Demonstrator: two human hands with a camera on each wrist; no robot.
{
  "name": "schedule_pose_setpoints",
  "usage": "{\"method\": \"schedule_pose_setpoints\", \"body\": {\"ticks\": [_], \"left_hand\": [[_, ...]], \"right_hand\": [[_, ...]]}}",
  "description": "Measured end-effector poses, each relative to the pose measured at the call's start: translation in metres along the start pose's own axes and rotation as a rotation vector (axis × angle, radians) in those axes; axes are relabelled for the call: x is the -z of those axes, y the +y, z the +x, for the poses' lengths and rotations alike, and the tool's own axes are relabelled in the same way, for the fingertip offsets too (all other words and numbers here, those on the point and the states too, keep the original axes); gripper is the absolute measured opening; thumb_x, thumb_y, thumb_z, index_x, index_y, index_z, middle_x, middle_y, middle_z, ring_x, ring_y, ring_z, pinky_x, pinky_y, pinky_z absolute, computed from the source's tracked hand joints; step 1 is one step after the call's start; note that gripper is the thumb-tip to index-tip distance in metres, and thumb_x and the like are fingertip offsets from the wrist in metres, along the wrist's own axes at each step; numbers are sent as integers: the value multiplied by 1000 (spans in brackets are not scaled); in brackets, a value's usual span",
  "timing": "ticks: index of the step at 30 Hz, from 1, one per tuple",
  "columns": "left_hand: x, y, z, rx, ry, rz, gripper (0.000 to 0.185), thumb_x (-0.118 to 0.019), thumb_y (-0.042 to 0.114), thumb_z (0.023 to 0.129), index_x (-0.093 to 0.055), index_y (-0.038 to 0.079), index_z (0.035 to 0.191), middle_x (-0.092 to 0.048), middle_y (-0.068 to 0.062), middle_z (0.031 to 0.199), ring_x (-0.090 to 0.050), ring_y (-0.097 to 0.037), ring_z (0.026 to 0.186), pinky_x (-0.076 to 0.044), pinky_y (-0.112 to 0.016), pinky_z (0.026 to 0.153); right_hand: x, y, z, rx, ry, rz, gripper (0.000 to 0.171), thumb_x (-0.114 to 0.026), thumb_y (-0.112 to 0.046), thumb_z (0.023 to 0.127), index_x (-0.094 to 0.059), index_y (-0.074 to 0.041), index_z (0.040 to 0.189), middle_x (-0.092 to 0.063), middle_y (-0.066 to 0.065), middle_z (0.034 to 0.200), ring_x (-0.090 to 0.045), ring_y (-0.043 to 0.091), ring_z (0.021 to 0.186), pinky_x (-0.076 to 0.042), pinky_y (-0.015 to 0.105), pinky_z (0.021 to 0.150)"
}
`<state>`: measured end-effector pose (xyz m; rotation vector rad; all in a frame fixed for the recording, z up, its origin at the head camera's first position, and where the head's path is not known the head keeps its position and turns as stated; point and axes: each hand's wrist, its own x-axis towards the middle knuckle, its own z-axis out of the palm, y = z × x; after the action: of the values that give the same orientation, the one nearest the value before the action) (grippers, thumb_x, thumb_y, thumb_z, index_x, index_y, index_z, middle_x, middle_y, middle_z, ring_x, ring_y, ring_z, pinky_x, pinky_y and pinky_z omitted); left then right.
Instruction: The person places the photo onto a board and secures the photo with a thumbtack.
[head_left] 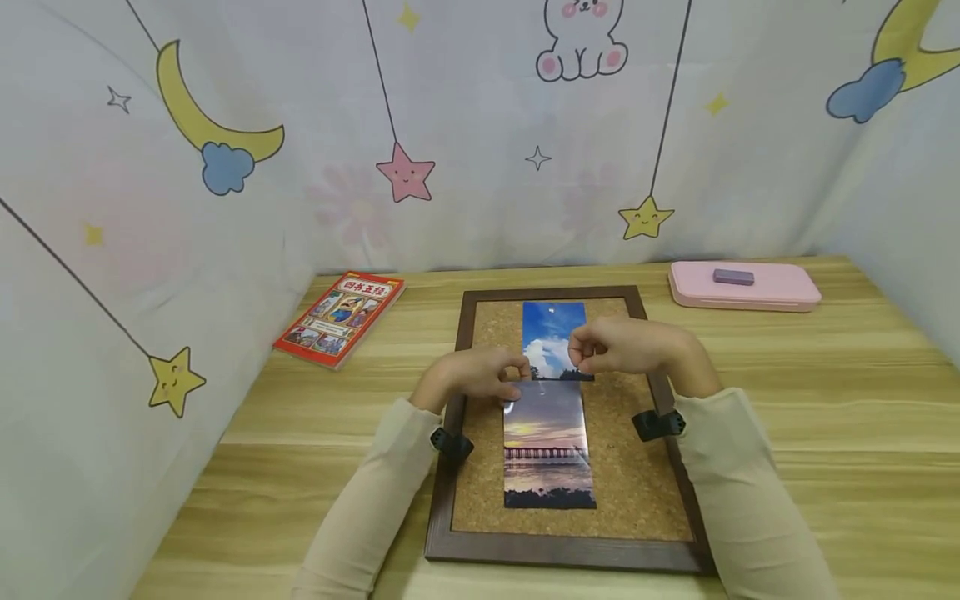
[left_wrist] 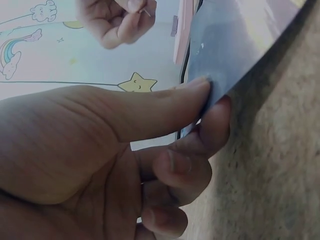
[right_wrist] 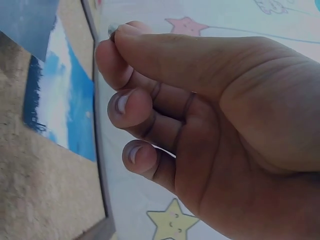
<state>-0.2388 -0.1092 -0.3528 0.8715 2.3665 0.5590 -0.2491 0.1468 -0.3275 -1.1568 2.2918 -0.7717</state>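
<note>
A brown-framed cork board (head_left: pixel 637 492) lies flat on the wooden table. On it lie a blue sky photo (head_left: pixel 553 333) and, below it, a sunset pier photo (head_left: pixel 547 446). My left hand (head_left: pixel 517 385) pinches the sunset photo's upper left corner between thumb and forefinger, as the left wrist view shows close up at the photo (left_wrist: pixel 235 45). My right hand (head_left: pixel 579 354) hovers over the sky photo's lower right corner. It pinches a small pin (right_wrist: pixel 112 32) between thumb and forefinger. In the right wrist view the sky photo (right_wrist: pixel 60 110) lies below that hand.
A red picture book (head_left: pixel 341 318) lies at the back left of the table. A pink case (head_left: pixel 742 287) with a purple eraser (head_left: pixel 732 276) on top sits at the back right. Printed curtains close in the back and both sides.
</note>
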Motion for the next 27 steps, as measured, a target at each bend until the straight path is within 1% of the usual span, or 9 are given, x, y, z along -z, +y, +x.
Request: {"method": "schedule_pose_setpoints", "body": {"ticks": [4,7,12,22,27], "left_hand": [[-1,2,2,6,16,35,9,-67,12,97,-65,12,105,-63,-1,94,-55,-13,76,-41,-26,67],[-3,3,4,5,31,72,9,-68,13,96,-65,12,104,-63,0,94,-54,-13,76,-40,-25,66],[-5,4,7,13,48,81,9,-69,13,96,-66,11,104,-61,-1,92,-52,-14,75,-40,-25,64],[-10,9,10,92,89,84,8,-68,17,97,-68,13,104,-64,-1,94,-56,-15,79,-46,-30,70],[-10,13,11,108,100,122,14,-70,21,96,-69,12,106,-62,1,90,-54,-14,76,-44,-29,69]], "right_hand": [[-5,4,7,-6,-9,-30,10,-60,-4,99,-61,-9,90,-59,0,81,-52,13,70,-44,30,64],[-9,6,14,-13,-28,-25,10,-61,-3,98,-61,-9,90,-58,-1,82,-53,14,72,-44,30,64],[-15,7,21,-26,-47,-13,10,-61,-2,98,-62,-7,90,-58,-1,82,-53,15,74,-44,29,66],[-20,3,27,-77,-50,-68,10,-65,-8,97,-63,-12,88,-60,-4,81,-53,12,71,-44,29,65],[-25,3,32,-84,-65,-66,10,-66,-6,96,-64,-11,88,-60,-4,79,-52,10,69,-44,28,64]]}}
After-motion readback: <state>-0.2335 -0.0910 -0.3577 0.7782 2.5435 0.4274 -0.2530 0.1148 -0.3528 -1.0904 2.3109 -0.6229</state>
